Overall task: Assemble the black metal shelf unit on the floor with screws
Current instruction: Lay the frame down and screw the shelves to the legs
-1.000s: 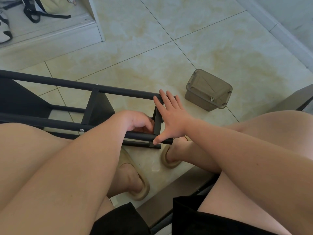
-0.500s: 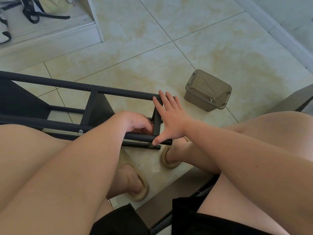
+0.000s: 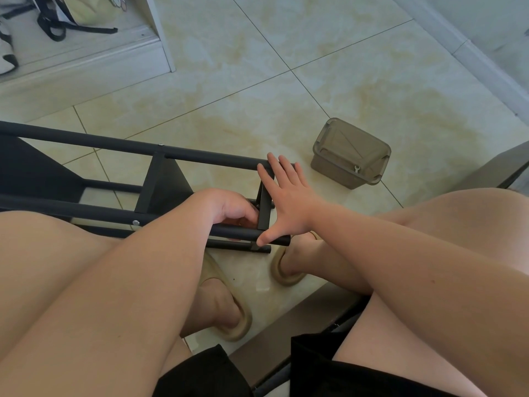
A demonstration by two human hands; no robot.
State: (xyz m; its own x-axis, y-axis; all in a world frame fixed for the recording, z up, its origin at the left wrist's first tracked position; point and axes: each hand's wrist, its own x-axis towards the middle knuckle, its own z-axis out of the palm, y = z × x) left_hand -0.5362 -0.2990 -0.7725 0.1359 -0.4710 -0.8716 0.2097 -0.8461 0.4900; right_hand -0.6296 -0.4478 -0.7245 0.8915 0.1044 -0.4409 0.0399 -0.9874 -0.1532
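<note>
The black metal shelf unit [image 3: 200,156] lies on its side on the tiled floor, between my knees. Silver screw heads show on its far tube [image 3: 161,144] and near tube [image 3: 136,222]. My right hand [image 3: 289,199] lies flat against the end crosspiece [image 3: 264,214], fingers straight and reaching the far tube, thumb pressing the near tube. My left hand [image 3: 229,209] reaches inside the frame beside that crosspiece with its fingers curled. Its fingertips and whatever they touch are hidden behind the near tube.
A translucent brown lidded box [image 3: 350,153] stands on the floor to the right of the frame, a small silver wrench [image 3: 356,168] lying on its lid. My feet in tan slippers [image 3: 232,319] rest under the frame's end. A white cabinet base [image 3: 160,38] stands at the far left.
</note>
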